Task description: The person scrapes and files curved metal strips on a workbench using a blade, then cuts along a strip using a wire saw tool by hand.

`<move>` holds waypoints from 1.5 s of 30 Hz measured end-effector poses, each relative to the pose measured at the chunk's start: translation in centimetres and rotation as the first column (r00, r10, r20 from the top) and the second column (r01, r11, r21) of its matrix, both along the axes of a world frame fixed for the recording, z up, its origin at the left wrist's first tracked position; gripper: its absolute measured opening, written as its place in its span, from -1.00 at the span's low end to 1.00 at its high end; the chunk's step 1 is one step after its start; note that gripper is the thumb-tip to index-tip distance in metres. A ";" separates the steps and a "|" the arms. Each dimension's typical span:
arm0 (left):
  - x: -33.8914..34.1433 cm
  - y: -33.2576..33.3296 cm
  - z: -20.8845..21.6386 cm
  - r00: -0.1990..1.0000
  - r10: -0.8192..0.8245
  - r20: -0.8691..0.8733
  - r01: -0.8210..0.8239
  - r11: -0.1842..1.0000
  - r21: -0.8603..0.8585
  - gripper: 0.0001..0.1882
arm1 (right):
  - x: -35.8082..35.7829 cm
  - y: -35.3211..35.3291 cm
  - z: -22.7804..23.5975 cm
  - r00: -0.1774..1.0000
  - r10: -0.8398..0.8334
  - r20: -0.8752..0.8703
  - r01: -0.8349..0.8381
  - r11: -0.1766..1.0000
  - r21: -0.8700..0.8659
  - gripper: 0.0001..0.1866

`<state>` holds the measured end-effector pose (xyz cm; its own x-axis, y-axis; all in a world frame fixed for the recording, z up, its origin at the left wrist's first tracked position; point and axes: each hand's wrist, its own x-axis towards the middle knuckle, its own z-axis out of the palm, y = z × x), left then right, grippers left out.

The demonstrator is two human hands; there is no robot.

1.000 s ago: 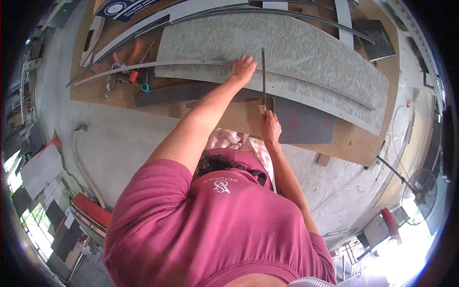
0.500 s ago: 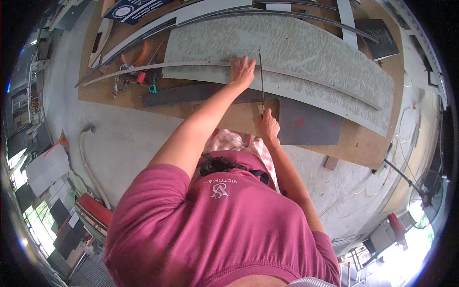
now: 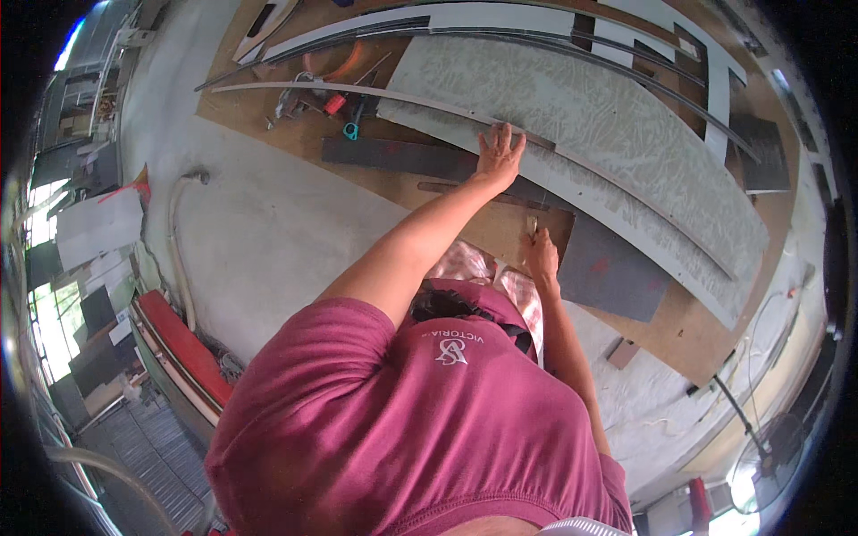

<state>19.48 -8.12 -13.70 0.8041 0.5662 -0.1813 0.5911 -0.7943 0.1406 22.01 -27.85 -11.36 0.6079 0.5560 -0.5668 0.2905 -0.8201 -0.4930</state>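
My left hand (image 3: pixel 499 154) lies flat, fingers spread, on the near edge of a long curved grey patterned panel (image 3: pixel 617 121), beside a thin curved metal strip (image 3: pixel 393 94). My right hand (image 3: pixel 542 257) is closed around a small thin light-coloured tool (image 3: pixel 532 227) whose tip points up over the brown board (image 3: pixel 500 228). A dark grey sheet (image 3: pixel 617 268) lies just right of that hand. A dark flat bar (image 3: pixel 402 156) runs under my left forearm.
Pliers and cutters with orange, red and teal handles (image 3: pixel 335 103) lie on the board at the upper left. Further curved strips (image 3: pixel 375 27) sit beyond. Concrete floor (image 3: pixel 268 232) with a white hose (image 3: pixel 174 232) is on the left, and a red object (image 3: pixel 179 344) is lower left.
The long thin rod that stood up from my right hand across the panel no longer shows; only a short tip is seen. My left hand stays on the panel edge.
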 end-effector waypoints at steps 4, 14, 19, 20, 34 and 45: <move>-0.2 -0.2 0.0 1.000 0.009 -0.009 -0.009 1.000 -0.014 -0.37 | 0.3 0.1 -1.2 0.999 0.001 -0.054 0.003 0.997 0.081 -0.63; 0.1 -0.1 0.6 0.995 0.013 -0.095 -0.022 0.995 -0.099 -0.33 | -0.2 -0.1 -2.4 0.965 -0.041 -0.260 0.084 0.984 0.157 -0.64; 0.1 -0.1 0.6 0.998 0.022 -0.065 -0.028 0.995 -0.096 -0.33 | 0.8 0.7 -1.2 0.943 -0.138 -0.303 0.218 0.944 0.247 -0.60; 0.1 -0.1 0.6 0.995 0.024 -0.092 -0.034 0.994 -0.105 -0.33 | 0.7 0.7 -0.9 0.937 -0.144 -0.319 0.239 0.929 0.283 -0.60; 0.1 0.1 1.1 0.998 -0.007 -0.065 -0.002 0.990 -0.143 -0.28 | -0.2 -0.2 -1.3 0.936 -0.128 -0.329 0.203 0.957 0.206 -0.60; 0.3 0.1 1.1 0.999 -0.039 0.008 0.039 0.994 -0.102 -0.26 | 0.3 -0.2 -1.7 0.863 -0.201 -0.464 0.317 0.930 0.188 -0.58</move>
